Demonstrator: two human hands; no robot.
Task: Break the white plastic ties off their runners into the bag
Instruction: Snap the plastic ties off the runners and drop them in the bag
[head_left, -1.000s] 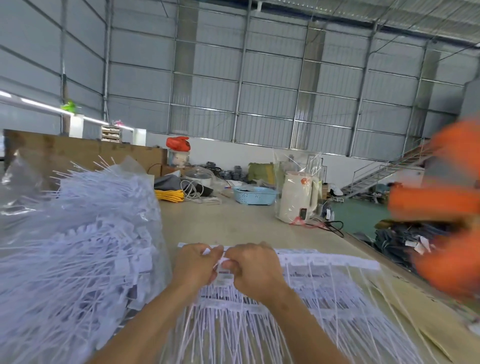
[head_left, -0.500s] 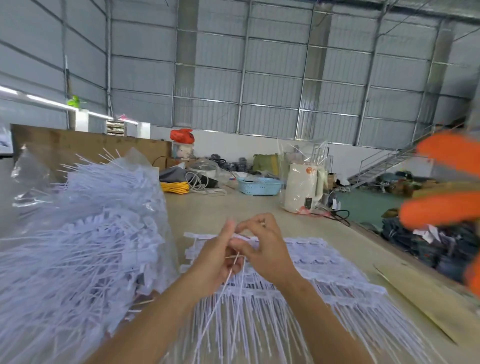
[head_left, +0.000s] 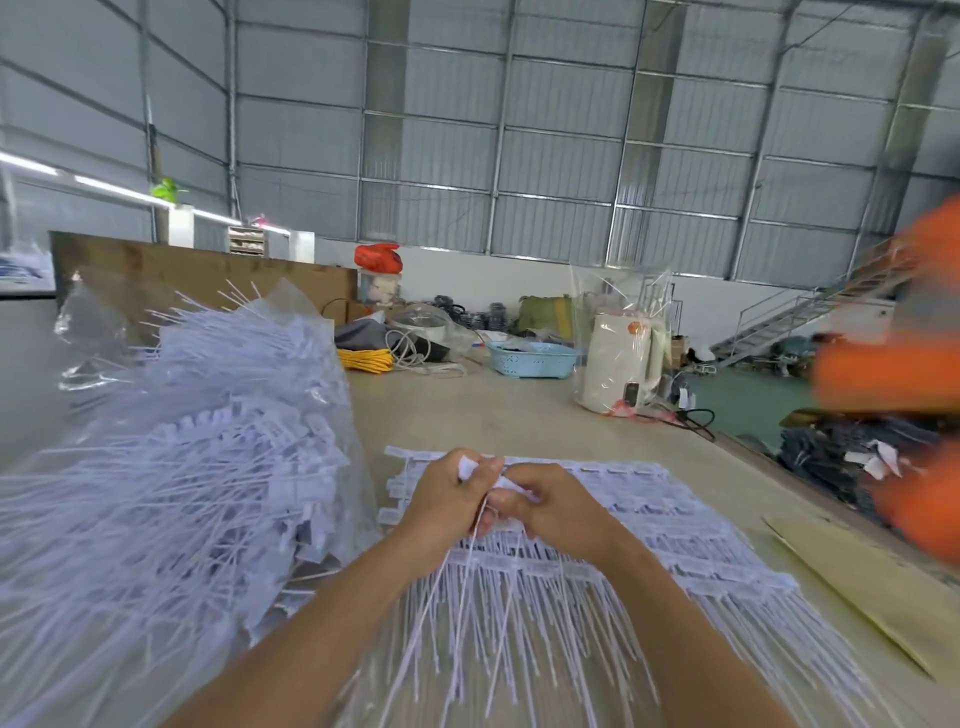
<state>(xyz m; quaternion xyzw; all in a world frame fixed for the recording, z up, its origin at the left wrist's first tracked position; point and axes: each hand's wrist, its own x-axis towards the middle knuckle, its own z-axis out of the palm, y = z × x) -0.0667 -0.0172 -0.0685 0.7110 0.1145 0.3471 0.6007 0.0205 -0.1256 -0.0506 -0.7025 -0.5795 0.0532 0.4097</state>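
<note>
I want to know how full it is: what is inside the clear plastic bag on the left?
The clear bag is packed with loose white ties, some poking out of its open top. The outer layers hide whatever lies deeper inside and at the bottom.

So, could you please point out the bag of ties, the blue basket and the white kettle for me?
bag of ties (head_left: 171, 467), head view, on its clear side.
blue basket (head_left: 532, 359), head view, on its front wall.
white kettle (head_left: 615, 358), head view, on its body.
</note>
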